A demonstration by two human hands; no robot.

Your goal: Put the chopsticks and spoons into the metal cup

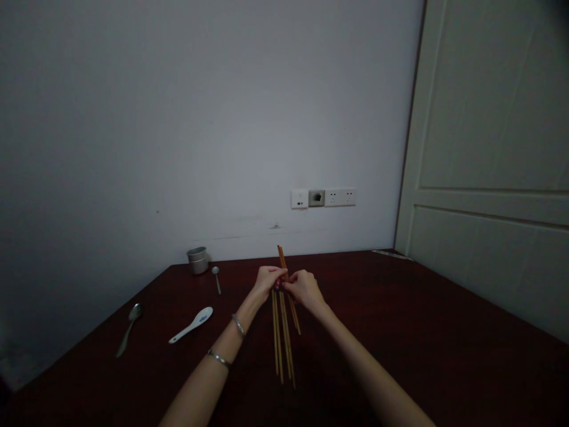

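Note:
Several wooden chopsticks [284, 341] are gathered in a bundle over the dark red table [427, 344]. My left hand [267, 280] is closed around the bundle near its far end. Beside it, my right hand [303, 286] pinches the same chopsticks from the right. The far tips stick out above both hands; the near ends fan out toward me. Two bracelets sit on my left wrist.
A white ceramic spoon [192, 324] lies left of my arm. A large metal spoon [129, 327] lies near the left table edge, a small metal spoon [216, 277] farther back. A metal cup [198, 260] stands by the wall. Wall sockets [323, 197] and a door [489, 160] are behind.

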